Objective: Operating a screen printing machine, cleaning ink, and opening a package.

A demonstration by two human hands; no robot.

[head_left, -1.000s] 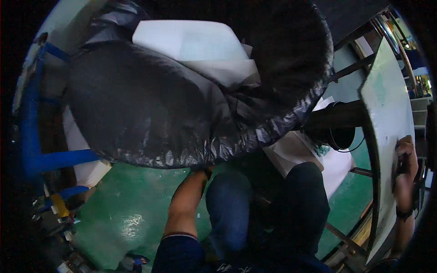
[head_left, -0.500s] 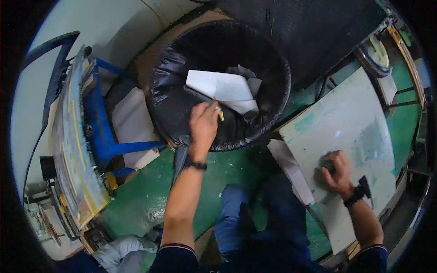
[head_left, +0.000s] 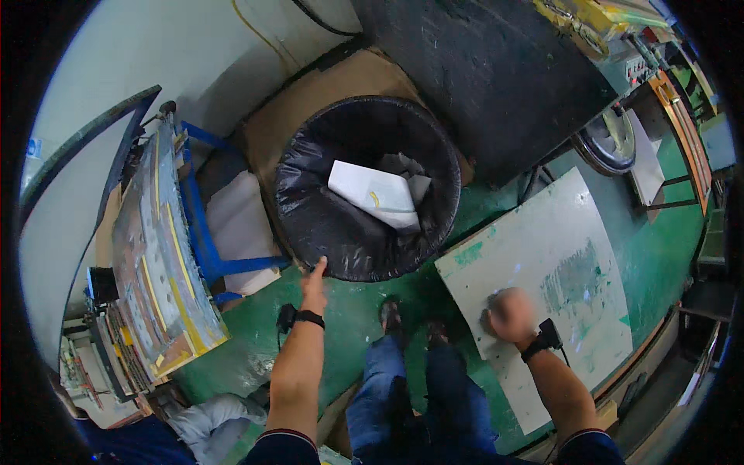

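Observation:
A round bin (head_left: 447,151) lined with a black plastic bag stands on the floor ahead of me. Inside it lies a folded white sheet (head_left: 358,186), and a small yellow strip (head_left: 375,199) rests on top. My left hand (head_left: 313,287) is just outside the bin's near-left rim, at least one finger stretched out and nothing visible in it. Over the pale, green-smeared board (head_left: 577,232) at the right hovers my right hand (head_left: 513,314). Motion blurs its fingers, so whether it touches the board or holds anything does not show.
To the left stands a blue metal frame (head_left: 240,266) beside a paint-streaked panel (head_left: 167,248). A dark board (head_left: 480,77) rises behind the bin. Brown cardboard (head_left: 380,74) lies under the bin. At the lower left, a person's grey-clad leg (head_left: 217,426) is visible.
My left hand has let go of the yellow strip, which now lies on the white sheet, and has drawn back from the bin. The right hand has shifted left across the board.

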